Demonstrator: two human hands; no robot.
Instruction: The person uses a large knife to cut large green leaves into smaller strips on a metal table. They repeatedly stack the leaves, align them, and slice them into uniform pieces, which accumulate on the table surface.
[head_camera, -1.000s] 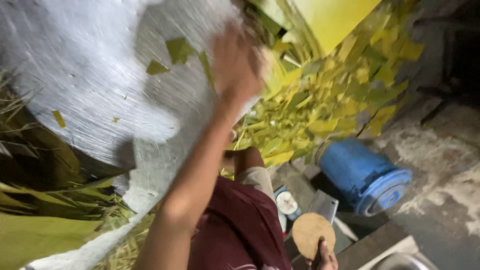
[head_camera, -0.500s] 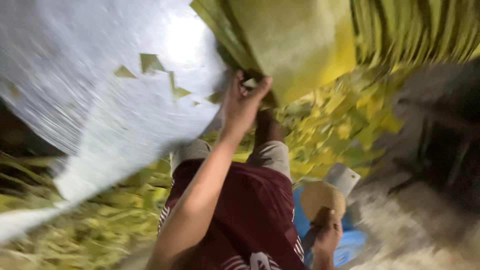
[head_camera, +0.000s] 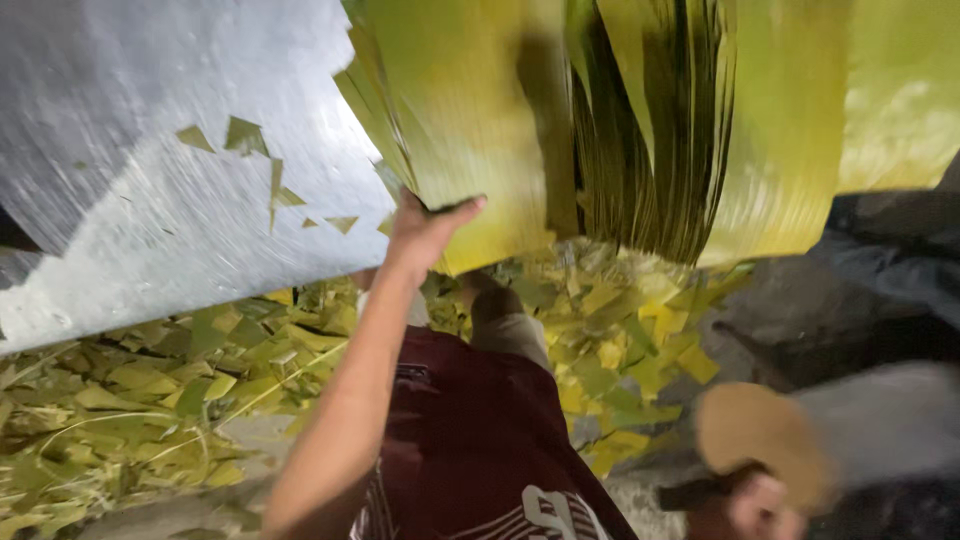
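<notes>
Left hand (head_camera: 425, 230) grips the near edge of the yellow-green leaf stack (head_camera: 480, 130), beside the white sheet (head_camera: 150, 150). Right hand (head_camera: 755, 500) holds a round-headed tool (head_camera: 760, 435), low right. Step judged: drawing leaves off; next needs a firm pull.

The leaf stack (head_camera: 480, 130) is bright yellow-green with fine ribbed lines. Grey-white sheet (head_camera: 150, 200), yellow-green scraps (head_camera: 150, 380), maroon shirt (head_camera: 470, 440).

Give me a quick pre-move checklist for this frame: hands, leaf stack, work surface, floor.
1. Left hand grips the lower edge of the yellow-green leaf stack: ok.
2. Right hand holds the dark handle of a round tan tool: ok, though blurred.
3. Stack edges aligned: cannot tell, motion blur.
4. White work surface free of scraps: not ok, several leaf scraps lie on it.
5. Floor free of leaf offcuts: not ok.
</notes>
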